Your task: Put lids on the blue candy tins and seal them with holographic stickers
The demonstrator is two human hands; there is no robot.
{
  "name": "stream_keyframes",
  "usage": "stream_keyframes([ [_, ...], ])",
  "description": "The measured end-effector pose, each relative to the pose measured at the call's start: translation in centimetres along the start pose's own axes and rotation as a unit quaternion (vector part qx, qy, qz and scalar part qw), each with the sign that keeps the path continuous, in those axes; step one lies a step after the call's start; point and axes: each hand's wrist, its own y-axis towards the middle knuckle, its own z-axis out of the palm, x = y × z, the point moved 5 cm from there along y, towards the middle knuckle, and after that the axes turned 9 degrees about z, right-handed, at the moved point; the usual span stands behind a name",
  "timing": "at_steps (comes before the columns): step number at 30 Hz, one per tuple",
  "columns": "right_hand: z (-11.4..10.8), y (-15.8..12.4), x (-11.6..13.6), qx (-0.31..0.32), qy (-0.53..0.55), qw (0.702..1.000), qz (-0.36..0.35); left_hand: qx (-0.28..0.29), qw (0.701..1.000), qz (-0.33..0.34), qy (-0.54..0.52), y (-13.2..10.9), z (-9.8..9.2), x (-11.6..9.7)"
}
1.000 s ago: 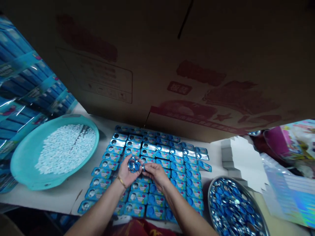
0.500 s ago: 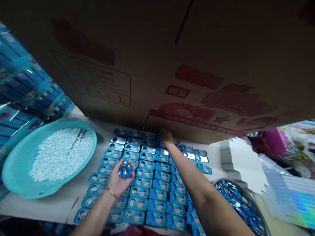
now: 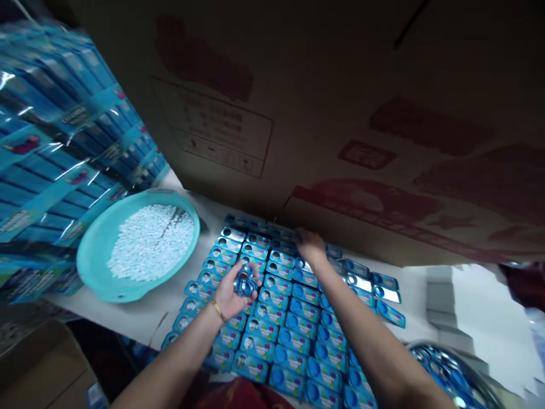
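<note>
My left hand point(image 3: 230, 296) is palm up, its fingers curled round a small heap of round blue caps point(image 3: 246, 281) with shiny rims. Beneath it, rows of flat blue cases point(image 3: 256, 346) with printed labels cover the tabletop. Some cases show a dark or silvery round opening on the left end; others have a blue disc there. My right hand point(image 3: 311, 247) reaches to the far rows, close to the cardboard box, over the cases. Blur and dim light hide its fingertips and anything between them.
A turquoise basin point(image 3: 87, 258) of small white pieces point(image 3: 149, 244) stands at the left, before stacked blue packs point(image 3: 55, 125). A large cardboard box point(image 3: 315, 142) walls off the back. At the lower right are a metal bowl of blue caps point(image 3: 447, 372) and white card point(image 3: 472, 312).
The view has swung left, so everything sits further right in it. My left hand keeps the caps; my right hand stays at the far rows, edging slightly along them.
</note>
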Motion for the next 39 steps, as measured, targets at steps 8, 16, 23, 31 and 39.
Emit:
stream_keyframes([
  [8, 4.4, -8.7, 8.0, 0.149, 0.296, 0.890, -0.313, -0.013, 0.999, -0.030, 0.035, 0.2, -0.4, 1.2],
  [16, 1.9, -1.4, 1.2, 0.003, 0.186, 0.982, -0.007, 0.018, 1.000, -0.018, 0.014, 0.1, -1.1, 0.4],
  [23, 1.9, 4.2, 4.5, 0.044, -0.032, 0.998, 0.029, -0.004, 1.000, -0.001, 0.012, 0.0, -1.8, 0.1],
  [31, 2.0, 5.9, 4.5, 0.118, -0.077, 0.989, 0.052, 0.023, 1.000, 0.002, -0.008, 0.0, -1.1, -0.9],
  [39, 3.1, -4.9, 8.7, 0.062, 0.086, 0.957, -0.269, 0.016, 1.000, -0.002, 0.024, 0.5, -1.5, -1.3],
])
